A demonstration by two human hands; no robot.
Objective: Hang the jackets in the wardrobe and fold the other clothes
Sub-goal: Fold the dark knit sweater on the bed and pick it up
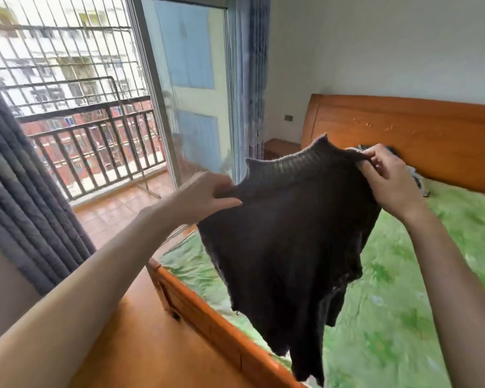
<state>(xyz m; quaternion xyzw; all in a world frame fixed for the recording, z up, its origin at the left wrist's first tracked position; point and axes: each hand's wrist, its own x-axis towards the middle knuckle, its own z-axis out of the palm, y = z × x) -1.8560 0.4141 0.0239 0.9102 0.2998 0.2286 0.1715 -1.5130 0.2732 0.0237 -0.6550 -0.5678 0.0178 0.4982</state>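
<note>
**A:** so where's this at? The dark brown ribbed knit sweater [286, 236] hangs in the air over the green floral bedsheet [403, 289], not folded yet.

**B:** yeah, looks early. Left hand [207, 196] pinches one shoulder, right hand [387, 175] pinches the other by the collar. A small heap of other clothes [416, 177] sits near the orange wooden headboard [403, 130]. No wardrobe or jackets in view.

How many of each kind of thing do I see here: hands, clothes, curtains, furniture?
Hands: 2, the left hand and right hand, both pinching the sweater
Clothes: 1 dark knit sweater, plus a blurred heap by the headboard, uncountable
Curtains: 2, grey curtain and blue curtain
Furniture: 2, bed and bedside table
Total: 7, without the heap
</note>
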